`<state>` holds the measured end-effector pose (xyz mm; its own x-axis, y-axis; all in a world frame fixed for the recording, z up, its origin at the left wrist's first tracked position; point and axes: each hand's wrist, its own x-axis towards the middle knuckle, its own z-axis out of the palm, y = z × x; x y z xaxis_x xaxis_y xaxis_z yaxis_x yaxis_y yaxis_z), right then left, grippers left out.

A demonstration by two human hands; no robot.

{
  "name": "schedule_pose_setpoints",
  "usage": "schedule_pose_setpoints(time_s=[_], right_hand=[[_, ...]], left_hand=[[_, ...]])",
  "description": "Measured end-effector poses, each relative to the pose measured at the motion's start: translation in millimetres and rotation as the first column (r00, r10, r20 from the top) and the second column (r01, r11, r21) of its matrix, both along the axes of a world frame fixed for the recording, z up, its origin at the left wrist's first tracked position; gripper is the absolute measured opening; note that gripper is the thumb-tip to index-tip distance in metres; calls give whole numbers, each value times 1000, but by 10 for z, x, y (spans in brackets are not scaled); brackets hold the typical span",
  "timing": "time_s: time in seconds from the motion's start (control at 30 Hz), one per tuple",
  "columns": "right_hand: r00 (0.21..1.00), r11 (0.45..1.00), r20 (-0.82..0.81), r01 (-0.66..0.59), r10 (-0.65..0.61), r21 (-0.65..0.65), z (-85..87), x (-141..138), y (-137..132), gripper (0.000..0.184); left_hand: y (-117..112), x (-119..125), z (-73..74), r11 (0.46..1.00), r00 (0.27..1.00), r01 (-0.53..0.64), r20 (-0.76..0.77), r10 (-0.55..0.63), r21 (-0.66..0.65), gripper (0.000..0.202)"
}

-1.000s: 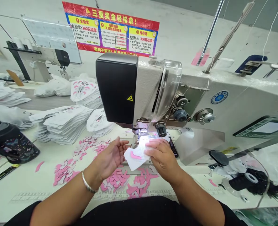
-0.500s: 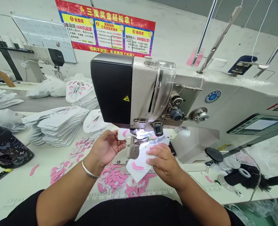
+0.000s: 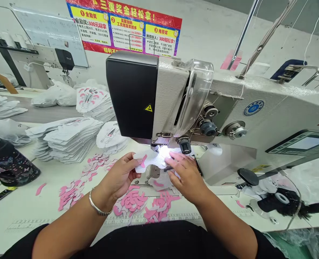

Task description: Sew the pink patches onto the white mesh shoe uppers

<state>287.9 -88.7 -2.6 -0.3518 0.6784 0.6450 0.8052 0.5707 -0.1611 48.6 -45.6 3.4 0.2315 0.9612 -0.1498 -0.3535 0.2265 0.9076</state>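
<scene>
A white textured fabric piece lies under the lit needle area of the sewing machine. My left hand pinches its left end between thumb and fingers, beside a pink curved strip on the fabric. My right hand lies on the fabric at the right of the needle, fingers stretched out and thumb apart. Below that thumb shows more white fabric with another pink strip. A small dark part by the right fingertips is too unclear to name. Glare hides the stitching point.
Loose pink pieces lie in heaps before the machine. Stacks of white fabric pieces stand at the left, near a dark patterned bottle. A black thread spool and a small metal bobbin lie at the right.
My left hand has closed on the fabric's left end, which has come down and forward. My right hand has shifted from the lower fabric up toward the needle. The view has shifted slightly.
</scene>
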Motion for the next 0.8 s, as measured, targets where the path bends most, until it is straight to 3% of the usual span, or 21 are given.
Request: schedule_pose_setpoints(time_s=[0.2, 0.27, 0.3, 0.33, 0.37, 0.4, 0.43, 0.5, 0.6, 0.8], right_hand=[[998, 998, -37, 47, -45, 42, -49, -52, 86, 27], [998, 998, -57, 33, -30, 62, -79, -47, 81, 27], [998, 997, -64, 26, -22, 70, -97, -42, 79, 28], [997, 997, -71, 20, -15, 78, -117, -36, 79, 29], [997, 996, -75, 16, -9, 86, -140, -28, 83, 30], [997, 995, -76, 11, -4, 97, -165, -20, 91, 31], [997, 993, -78, 7, 2, 114, -190, -12, 103, 32], [997, 989, -81, -2, 15, 149, -238, -4, 130, 34], [994, 984, -105, -7, 26, 176, -284, -13, 159, 34], [992, 984, -128, 6, 17, 179, -297, -35, 152, 34]], left_hand=[[-53, -69, -25, 998, 998, 69, -13, -69, 5, 23], [-15, -224, -43, 997, 992, 23, -124, -14, 67, 24], [19, -342, -56, 992, 964, -26, -260, 58, 123, 25], [61, -485, -72, 979, 890, -81, -429, 157, 189, 25], [104, -646, -92, 956, 740, -126, -617, 268, 265, 24], [147, -818, -117, 932, 489, -133, -796, 357, 336, 25], [184, -989, -147, 927, 349, -156, -859, 374, 340, 23], [242, -1286, -229, 929, 174, -178, -919, 355, 325, 18], [308, -1536, -394, 954, 29, -141, -962, 270, 264, 11], [513, -1606, -635, 977, -141, -109, -975, 169, 185, 18]])
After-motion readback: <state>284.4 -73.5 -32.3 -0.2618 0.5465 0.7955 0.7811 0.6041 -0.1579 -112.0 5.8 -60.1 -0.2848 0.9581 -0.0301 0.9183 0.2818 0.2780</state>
